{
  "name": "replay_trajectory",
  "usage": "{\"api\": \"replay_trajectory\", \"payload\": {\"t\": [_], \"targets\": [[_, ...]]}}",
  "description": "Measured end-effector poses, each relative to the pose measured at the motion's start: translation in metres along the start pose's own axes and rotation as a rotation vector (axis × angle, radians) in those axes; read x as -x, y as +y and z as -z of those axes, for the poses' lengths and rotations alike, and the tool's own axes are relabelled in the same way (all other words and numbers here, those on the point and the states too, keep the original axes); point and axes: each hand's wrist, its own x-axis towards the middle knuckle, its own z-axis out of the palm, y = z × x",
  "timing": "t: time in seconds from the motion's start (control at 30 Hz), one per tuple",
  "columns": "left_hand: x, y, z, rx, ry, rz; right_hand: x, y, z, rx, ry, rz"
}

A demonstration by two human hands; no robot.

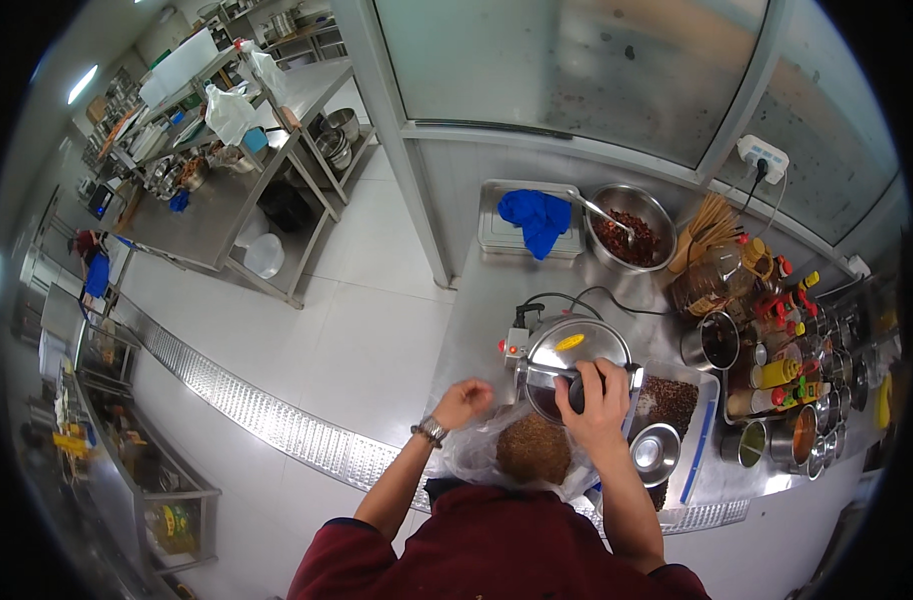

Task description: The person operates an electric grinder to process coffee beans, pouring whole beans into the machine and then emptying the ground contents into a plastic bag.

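My right hand [603,401] grips a black knob [576,392] on the metal clamp bar across a steel electric grinder's round lid [565,345]. The lid bears a yellow sticker. A switch box [515,345] with red lights projects from the machine's left side. Left of the grinder, my left hand [464,403] hovers with its fingers curled; nothing shows in it, and a watch is on the wrist. Between my forearms, a clear plastic bag [468,450] holds brown ground spice [534,448]. Beside my right forearm, a steel bowl [655,454] rests in a plastic bin [708,431] of dark peppercorn-like grains.
Behind the grinder are a lidded steel pan [490,232] with a blue cloth [535,217] and a bowl of dried chillies [625,232] with a spoon. Bottles and seasoning pots [794,435] crowd the right. A power cord [636,309] crosses the counter. Another person [93,262] stands far left.
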Motion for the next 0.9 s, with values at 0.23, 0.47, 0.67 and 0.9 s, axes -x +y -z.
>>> {"api": "replay_trajectory", "payload": {"t": [0.23, 0.47, 0.67, 0.9], "targets": [[-0.099, -0.009, 0.002, 0.020, 0.425, 0.059, -0.077, 0.032, -0.041, -0.062, -0.034, -0.197], [-0.131, -0.032, -0.015, -0.111, 0.493, 0.106, -0.096, 0.050, -0.056, -0.039, -0.040, -0.217], [-0.146, -0.046, -0.007, -0.323, 0.429, 0.301, -0.044, 0.016, -0.020, -0.014, 0.030, -0.081], [-0.154, -0.033, -0.002, -0.409, 0.335, 0.421, 0.002, 0.000, 0.001, 0.044, -0.050, -0.009]]}}
